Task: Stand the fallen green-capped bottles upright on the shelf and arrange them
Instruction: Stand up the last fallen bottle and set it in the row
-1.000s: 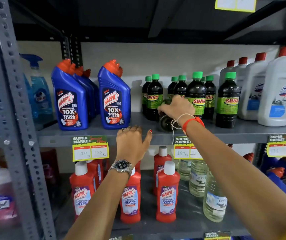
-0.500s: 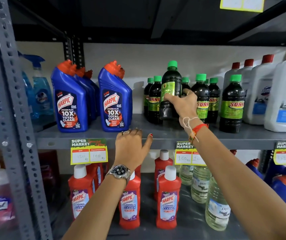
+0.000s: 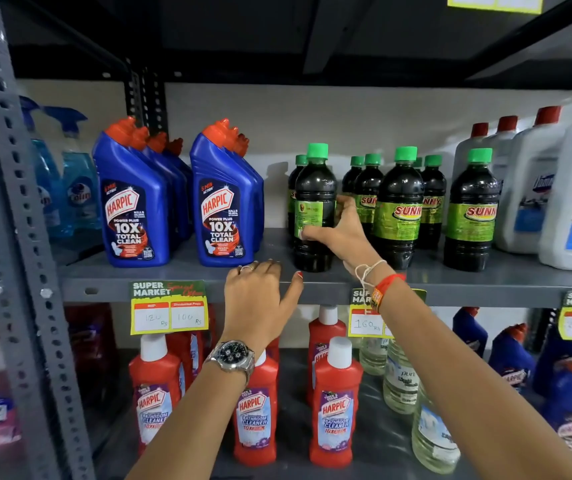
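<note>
Several dark bottles with green caps stand upright on the grey shelf [image 3: 180, 271]. My right hand [image 3: 341, 230] grips the front left green-capped bottle [image 3: 314, 188] around its lower label; the bottle stands upright near the shelf's front edge, its back label facing me. More green-capped bottles [image 3: 400, 202] stand in rows to its right, the last [image 3: 471, 209] a little apart. My left hand [image 3: 260, 299] rests on the shelf's front lip with fingers spread, holding nothing.
Blue Harpic bottles [image 3: 225, 202] stand left of the green-capped group, white bottles with red caps [image 3: 534, 188] to the right. Blue spray bottles [image 3: 76, 181] sit at far left behind the upright post [image 3: 18, 237]. Red Harpic bottles [image 3: 335, 403] and clear bottles fill the lower shelf.
My right hand picked the fallen bottle off the shelf, lifted it upright, then moved it left and set it down at the front left of the group. My left hand stayed on the shelf edge.
</note>
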Motion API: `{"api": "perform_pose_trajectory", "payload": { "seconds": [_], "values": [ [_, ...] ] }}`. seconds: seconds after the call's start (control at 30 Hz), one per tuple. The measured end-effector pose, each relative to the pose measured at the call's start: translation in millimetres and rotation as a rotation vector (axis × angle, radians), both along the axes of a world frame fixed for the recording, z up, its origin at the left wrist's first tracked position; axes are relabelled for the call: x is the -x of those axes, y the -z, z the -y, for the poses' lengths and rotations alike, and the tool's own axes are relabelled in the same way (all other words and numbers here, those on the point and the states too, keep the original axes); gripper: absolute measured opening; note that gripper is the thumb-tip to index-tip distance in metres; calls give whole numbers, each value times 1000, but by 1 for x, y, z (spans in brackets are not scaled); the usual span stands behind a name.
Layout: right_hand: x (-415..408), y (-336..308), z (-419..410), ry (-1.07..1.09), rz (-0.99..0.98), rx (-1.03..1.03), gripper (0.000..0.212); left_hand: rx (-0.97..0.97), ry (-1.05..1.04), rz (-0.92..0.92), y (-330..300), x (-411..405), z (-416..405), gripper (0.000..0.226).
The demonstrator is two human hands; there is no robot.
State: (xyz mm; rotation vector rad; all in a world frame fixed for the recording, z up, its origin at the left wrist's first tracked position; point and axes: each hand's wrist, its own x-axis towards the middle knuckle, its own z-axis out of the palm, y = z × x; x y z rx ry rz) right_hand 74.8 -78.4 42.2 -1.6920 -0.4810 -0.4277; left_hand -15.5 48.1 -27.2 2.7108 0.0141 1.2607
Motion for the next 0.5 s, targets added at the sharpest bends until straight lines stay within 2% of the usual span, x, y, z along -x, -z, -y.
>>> {"api": "perform_pose_trajectory", "payload": {
  "seconds": [0.1, 0.2, 0.27, 0.4, 0.5],
  "values": [
    [0, -2, 2, 29, 2, 81, 80, -6, -4, -9, 0, 0, 0, 56],
    [8, -2, 0, 199, 96, 198, 109, -11, -11, -10, 0, 0, 1, 56],
    [14, 0, -3, 314, 173, 232, 118, -12, -12, -12, 0, 0, 1, 56],
    [11, 3, -6, 414, 242, 288, 110, -13, -11, -9, 0, 0, 0, 56],
    [4, -2, 2, 231, 94, 210, 93, -17, -12, -13, 1, 0, 0, 56]
  ]
}}
